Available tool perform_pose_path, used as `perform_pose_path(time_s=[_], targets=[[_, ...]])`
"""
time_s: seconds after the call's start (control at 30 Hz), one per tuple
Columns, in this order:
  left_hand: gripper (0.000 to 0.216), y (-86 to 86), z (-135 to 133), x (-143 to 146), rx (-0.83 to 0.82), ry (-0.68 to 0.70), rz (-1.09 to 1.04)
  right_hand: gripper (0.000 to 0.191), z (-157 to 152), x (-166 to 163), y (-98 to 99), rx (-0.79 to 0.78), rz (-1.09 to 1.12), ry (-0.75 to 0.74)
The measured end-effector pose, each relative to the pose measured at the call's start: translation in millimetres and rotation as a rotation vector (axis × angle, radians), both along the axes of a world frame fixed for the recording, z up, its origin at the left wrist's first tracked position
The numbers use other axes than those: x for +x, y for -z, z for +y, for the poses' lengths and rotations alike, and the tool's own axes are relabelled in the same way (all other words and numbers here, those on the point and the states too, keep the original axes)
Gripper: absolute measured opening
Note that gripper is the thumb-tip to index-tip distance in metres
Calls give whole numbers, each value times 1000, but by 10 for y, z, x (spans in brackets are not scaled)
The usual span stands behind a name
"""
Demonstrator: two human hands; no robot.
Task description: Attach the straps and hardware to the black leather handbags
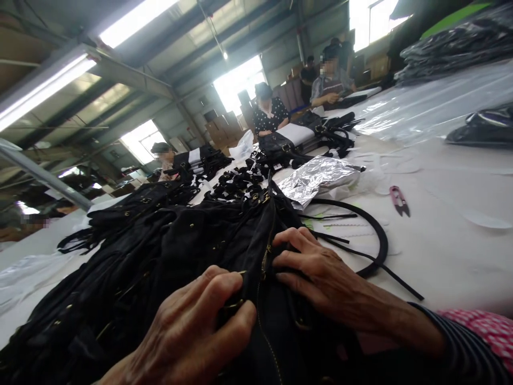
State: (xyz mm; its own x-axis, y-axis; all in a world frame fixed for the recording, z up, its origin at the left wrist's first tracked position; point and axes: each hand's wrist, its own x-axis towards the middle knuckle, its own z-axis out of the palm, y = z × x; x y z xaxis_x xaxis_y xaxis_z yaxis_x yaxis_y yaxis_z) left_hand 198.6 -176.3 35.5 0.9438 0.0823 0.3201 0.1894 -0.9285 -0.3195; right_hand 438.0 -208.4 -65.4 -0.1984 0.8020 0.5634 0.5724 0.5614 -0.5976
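A: What are the hands doing?
B: Both are working at a black bag (pixel 248 251), which is lying across the lower centre of the frame. The left hand (pixel 188 315) is curling thumb and forefinger narrowly at the cloth left of the brass zipper (pixel 265 261).
A: And the right hand (pixel 320 272)?
B: It's touching the other side, fingers slightly spread — I'm not able to tell whether either one is gripping the cloth.
A: What's lying around them?
B: A black looped handle (pixel 380 233) is curving over the white desk (pixel 449 230) right of centre. Pink snips (pixel 397 199) are resting farther right, well apart from the hands — and silvery wrapping (pixel 320 176) is lying crumpled above the handle.
A: Anyone else?
B: A co-worker in a dotted top (pixel 280 109) is sitting at upper centre.
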Motion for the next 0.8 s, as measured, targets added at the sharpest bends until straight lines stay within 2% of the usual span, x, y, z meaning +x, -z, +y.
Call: perform_pose_path(time_s=[0.1,0.2,0.3,0.43,0.53,0.63,0.8], targets=[[18,4,0,1,-3,-4,-38,10,11,28,-104,-205,123,-143],[22,41,11,16,3,30,-96,7,-12,-8,-110,-256,200,-111],[22,118,32,12,1,60,-120,10,-40,-72,-47,-145,199,-8],[23,230,44,-24,4,32,-126,13,-34,-83,15,51,79,105],[23,241,16,-23,-33,0,-112,19,13,-46,12,146,35,192],[22,183,-24,7,-55,-28,-65,23,31,-5,-7,184,-6,230],[20,166,-45,80,-45,61,23,23,-131,86,14,179,-70,219]])
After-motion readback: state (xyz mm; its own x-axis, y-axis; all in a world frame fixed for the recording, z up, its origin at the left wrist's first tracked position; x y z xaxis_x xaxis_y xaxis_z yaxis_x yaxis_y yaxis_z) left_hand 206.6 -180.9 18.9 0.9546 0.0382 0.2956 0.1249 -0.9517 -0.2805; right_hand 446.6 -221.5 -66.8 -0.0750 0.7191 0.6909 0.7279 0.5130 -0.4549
